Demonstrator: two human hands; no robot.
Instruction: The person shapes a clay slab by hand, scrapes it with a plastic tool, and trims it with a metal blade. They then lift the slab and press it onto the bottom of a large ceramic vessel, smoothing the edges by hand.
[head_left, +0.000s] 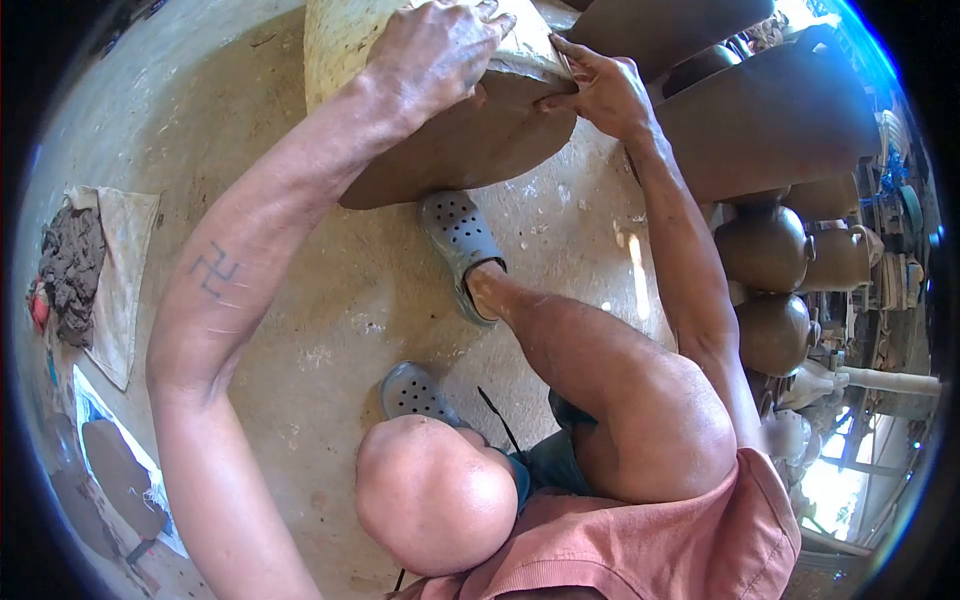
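Observation:
A wide brown clay slab (450,155) with a rounded lower edge hangs at the front of a large pale cylindrical form (335,45), top centre. My left hand (437,60) lies over the slab's upper edge, fingers bent on the pale surface and the thumb partly hidden below; it looks closed on that edge. At the slab's right upper corner, my right hand (608,92) grips the edge between thumb and fingers. The form's far side is out of view.
Large dark clay vessels (765,120) lie at the upper right, with round pots (762,247) stacked below them. At left, a dark crumpled rag (72,270) lies on a pale cloth (125,290). My clog-shod foot (462,240) stands just under the slab.

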